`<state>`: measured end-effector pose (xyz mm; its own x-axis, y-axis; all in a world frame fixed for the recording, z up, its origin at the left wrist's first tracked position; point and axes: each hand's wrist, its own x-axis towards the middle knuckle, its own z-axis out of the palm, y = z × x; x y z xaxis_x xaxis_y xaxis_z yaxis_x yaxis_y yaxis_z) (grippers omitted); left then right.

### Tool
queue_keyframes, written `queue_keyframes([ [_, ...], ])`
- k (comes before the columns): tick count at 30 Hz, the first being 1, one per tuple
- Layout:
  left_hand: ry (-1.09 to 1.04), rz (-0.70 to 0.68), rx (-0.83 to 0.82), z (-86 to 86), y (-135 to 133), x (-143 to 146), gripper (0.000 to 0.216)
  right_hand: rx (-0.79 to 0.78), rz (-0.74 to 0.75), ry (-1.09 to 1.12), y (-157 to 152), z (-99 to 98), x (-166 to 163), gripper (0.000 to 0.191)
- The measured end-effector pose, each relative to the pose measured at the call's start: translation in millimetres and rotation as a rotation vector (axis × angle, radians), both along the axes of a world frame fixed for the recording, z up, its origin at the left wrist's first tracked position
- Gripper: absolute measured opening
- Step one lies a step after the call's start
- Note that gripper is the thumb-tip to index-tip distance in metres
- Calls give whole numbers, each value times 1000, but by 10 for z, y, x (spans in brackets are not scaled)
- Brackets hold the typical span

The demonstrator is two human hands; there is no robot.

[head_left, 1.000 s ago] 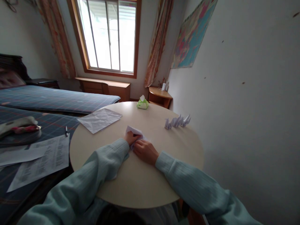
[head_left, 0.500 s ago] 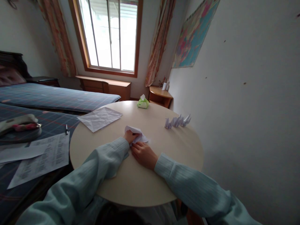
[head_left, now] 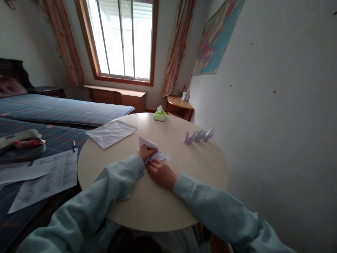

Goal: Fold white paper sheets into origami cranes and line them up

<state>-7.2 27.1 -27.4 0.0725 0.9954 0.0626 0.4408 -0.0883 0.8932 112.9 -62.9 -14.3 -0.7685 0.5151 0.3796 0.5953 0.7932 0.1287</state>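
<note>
Near the table's (head_left: 110, 196) left edge lies a creased sheet (head_left: 111, 132), flat and untouched. At the table's middle, the left hand (head_left: 146, 152) pinches a folded paper (head_left: 151, 149) with curled fingers, while the right hand (head_left: 161, 173) rests just beside it, fingers bent down, tips touching the paper's near edge. At the far edge sits a green tissue pack (head_left: 160, 115). Toward the right edge stands a row of paper figures (head_left: 199, 135), well apart from both hands.

Round table (head_left: 163, 207) bears folded paper (head_left: 151, 149), creased sheet (head_left: 112, 133), tissue pack (head_left: 160, 115), paper cranes (head_left: 199, 135)
</note>
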Motion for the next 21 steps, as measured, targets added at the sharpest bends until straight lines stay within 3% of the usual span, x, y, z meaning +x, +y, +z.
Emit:
queue_keyframes([
  [13, 60, -35, 55, -26, 31, -9, 28, -2, -17, -4, 2, -5, -7, 20],
  [17, -33, -9, 93, -64, 77, 8, 23, 4, -28, -3, -2, -6, -8, 20],
  [21, -158, -68, 99, -86, 100, 9, 24, 1, -35, -8, -3, -2, -6, 20],
])
